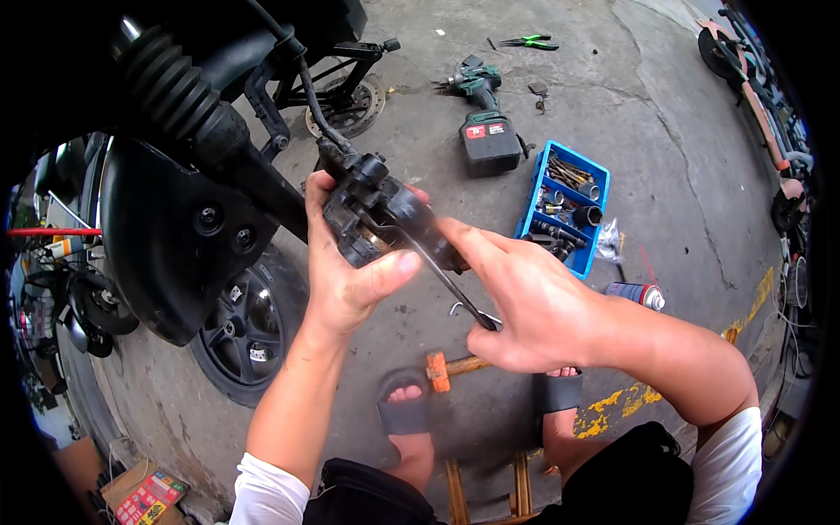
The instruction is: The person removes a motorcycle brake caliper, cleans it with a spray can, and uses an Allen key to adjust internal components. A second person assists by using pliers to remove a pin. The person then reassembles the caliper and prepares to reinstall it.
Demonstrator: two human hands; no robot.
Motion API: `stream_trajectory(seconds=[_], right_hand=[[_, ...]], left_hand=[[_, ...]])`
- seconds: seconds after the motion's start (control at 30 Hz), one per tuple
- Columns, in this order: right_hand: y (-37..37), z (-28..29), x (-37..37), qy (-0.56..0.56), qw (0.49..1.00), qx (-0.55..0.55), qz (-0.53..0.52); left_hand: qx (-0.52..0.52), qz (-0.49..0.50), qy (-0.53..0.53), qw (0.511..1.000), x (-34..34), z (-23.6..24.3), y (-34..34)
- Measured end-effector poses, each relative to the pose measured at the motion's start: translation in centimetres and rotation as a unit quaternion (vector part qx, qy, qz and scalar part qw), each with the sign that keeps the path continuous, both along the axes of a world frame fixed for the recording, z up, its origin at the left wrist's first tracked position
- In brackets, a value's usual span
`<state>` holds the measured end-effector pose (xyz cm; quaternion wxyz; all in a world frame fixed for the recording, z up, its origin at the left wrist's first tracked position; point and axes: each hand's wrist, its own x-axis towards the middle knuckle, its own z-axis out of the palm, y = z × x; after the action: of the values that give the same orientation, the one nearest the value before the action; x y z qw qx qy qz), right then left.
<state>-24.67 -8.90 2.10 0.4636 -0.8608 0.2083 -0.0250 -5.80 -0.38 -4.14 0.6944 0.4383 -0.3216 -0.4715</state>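
Note:
A dark, greasy brake caliper (360,203) hangs by its hose beside the black fork leg of a motor scooter. My left hand (348,276) is wrapped around the caliper from below, the thumb toward me. In my right hand (547,302) is a slim metal rod (448,284), held at its near end. The rod's far end reaches into the gap of the caliper; its handle, if it has one, is hidden by my palm. My right index finger stretches to the caliper's right side, slightly blurred.
Left lies a wheel (232,328) under a black fender (157,236). Beyond the caliper lie a brake disc (350,109), a cordless driver (486,122) and green-handled pliers (529,41). A blue parts box (534,210), spray can (634,294) and orange-headed hammer (437,371) rest on the concrete.

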Motion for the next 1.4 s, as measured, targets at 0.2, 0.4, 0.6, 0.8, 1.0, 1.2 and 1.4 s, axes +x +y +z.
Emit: stream_trajectory(seconds=[0.2, 0.4, 0.6, 0.8, 1.0, 1.2, 1.4], right_hand=[[-0.3, -1.0, -0.2, -0.036, 0.999, -0.009, 0.007], [-0.4, -1.3, -0.1, -0.04, 0.999, -0.013, 0.013], [-0.3, -1.8, -0.5, -0.058, 0.997, -0.035, 0.024], [2.1, -1.2, 0.0, -0.005, 0.995, 0.073, -0.062], [4.6, 0.7, 0.3, -0.003, 0.92, 0.341, -0.193], [7.4, -0.4, 0.3, -0.065, 0.951, 0.221, -0.207], [8.0, 0.8, -2.4, 0.002, 0.947, 0.284, -0.148]], left_hand=[[0.019, 0.009, -0.023, 1.0, 0.1, 0.0, 0.0], [0.009, -0.012, -0.017, 1.0, 0.6, -0.2, 0.1], [-0.014, -0.034, -0.004, 0.999, 0.9, -0.4, 0.2], [-0.03, -0.043, 0.014, 0.999, 0.8, -0.7, 0.1], [-0.044, -0.068, 0.196, 0.977, 0.6, -0.9, -0.1], [-0.024, -0.087, 0.391, 0.916, 0.0, -0.1, -0.9], [-0.018, -0.065, 0.333, 0.94, -0.3, 0.0, -1.0]])
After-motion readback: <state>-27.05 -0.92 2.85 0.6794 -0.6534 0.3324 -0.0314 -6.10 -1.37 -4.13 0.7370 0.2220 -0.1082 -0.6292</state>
